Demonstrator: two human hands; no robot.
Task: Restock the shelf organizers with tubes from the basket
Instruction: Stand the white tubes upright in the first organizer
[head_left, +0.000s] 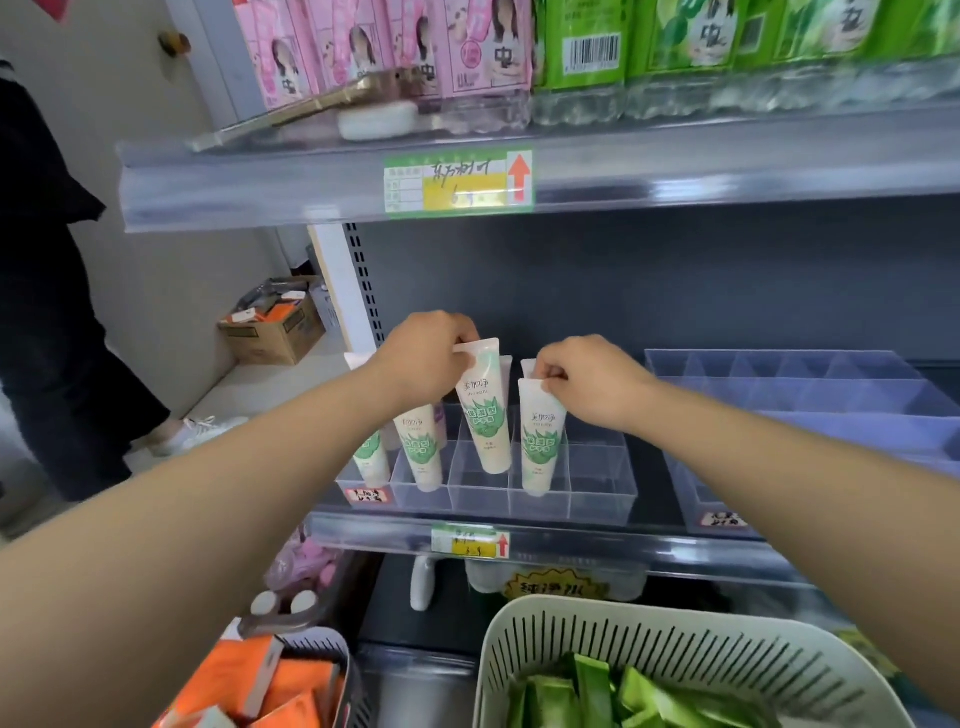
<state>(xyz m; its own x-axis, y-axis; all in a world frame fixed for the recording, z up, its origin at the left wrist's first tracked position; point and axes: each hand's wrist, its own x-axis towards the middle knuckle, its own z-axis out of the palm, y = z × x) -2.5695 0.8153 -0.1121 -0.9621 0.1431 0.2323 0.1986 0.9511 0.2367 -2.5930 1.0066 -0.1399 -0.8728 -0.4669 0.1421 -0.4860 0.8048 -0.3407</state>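
Note:
A clear divided organizer (602, 488) sits on the middle shelf. My left hand (426, 358) pinches the flat top end of a white tube with green leaf print (485, 415), held tilted above a middle compartment. My right hand (587, 379) pinches the top of a second such tube (540, 447), whose cap end stands in the compartment to the right. Two more tubes (423, 452) stand in the left compartments, partly hidden by my left forearm. The white slotted basket (675, 644) at the bottom holds several green tubes (587, 696).
A second clear organizer (810, 410) stands empty on the shelf's right side. Pink and green packages (467, 47) fill the upper shelf. Another basket with orange packets (270, 680) is at the lower left. A person in dark clothes (47, 312) stands at the left beside a cardboard box (275, 327).

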